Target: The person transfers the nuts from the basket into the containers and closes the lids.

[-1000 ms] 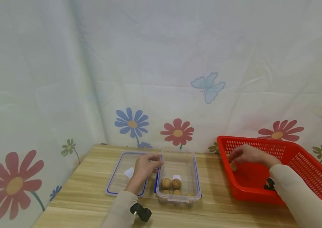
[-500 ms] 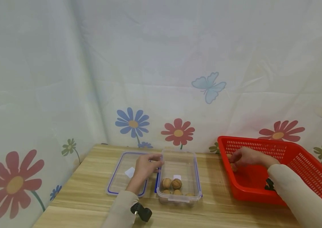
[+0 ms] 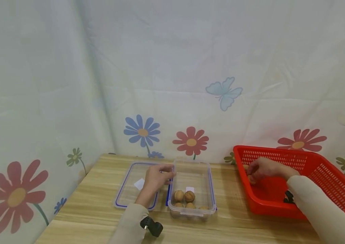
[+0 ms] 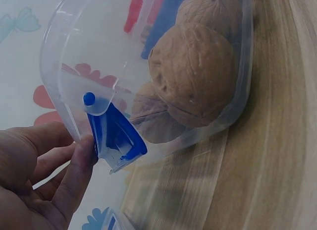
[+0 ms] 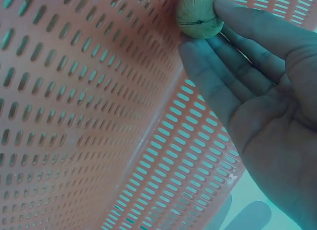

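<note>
pinching a walnut (image 5: 199,17), the right hand (image 3: 265,168) is inside the red basket (image 3: 276,208); the left hand (image 3: 155,178) holds the clear container (image 3: 187,211) at its edge, beside a blue clip (image 4: 116,138). the walnut is probably light, hard and rough, best taken round its widest part. the right wrist view cuts off its top, and the head view mostly hides it.

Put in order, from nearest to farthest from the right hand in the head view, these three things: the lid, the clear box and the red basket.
1. Red basket: the right hand is inside it, near its left wall.
2. Clear box: to the left, in the middle.
3. Lid: farthest left.
</note>
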Available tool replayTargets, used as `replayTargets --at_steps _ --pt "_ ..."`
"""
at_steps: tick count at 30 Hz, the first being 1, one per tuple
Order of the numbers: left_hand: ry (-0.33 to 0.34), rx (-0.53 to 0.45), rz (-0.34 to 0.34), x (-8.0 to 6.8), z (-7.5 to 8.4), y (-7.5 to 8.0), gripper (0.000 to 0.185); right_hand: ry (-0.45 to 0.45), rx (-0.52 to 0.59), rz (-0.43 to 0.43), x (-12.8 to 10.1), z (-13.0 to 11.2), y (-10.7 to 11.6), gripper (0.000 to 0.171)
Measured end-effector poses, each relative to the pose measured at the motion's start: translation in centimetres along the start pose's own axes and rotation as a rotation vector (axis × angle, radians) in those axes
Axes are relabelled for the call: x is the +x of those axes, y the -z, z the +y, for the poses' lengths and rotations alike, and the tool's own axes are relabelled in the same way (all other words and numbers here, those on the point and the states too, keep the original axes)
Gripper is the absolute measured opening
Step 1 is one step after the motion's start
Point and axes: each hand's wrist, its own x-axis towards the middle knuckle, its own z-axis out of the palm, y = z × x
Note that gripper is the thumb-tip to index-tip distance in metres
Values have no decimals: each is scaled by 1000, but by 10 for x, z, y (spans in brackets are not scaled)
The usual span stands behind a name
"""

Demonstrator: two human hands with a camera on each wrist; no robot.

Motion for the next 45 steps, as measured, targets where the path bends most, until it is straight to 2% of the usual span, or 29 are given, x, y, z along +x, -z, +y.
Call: replayTargets --at_steps 5,17,31,37,45 --pt "-1 -7 -5 1 -1 -1 33 20 10 43 -4 -1 2 36" --pt "17 31 11 0 2 -1 33 62 -12 182 -20 -18 18 39" --pt "9 4 8 1 3 0 32 120 -53 288 -47 -57 37 44" --pt "11 2 10 1 3 0 31 187 -70 328 -55 -77 34 47" --pt "6 -7 2 1 3 1 31 252 -49 393 -65 -102 21 42"
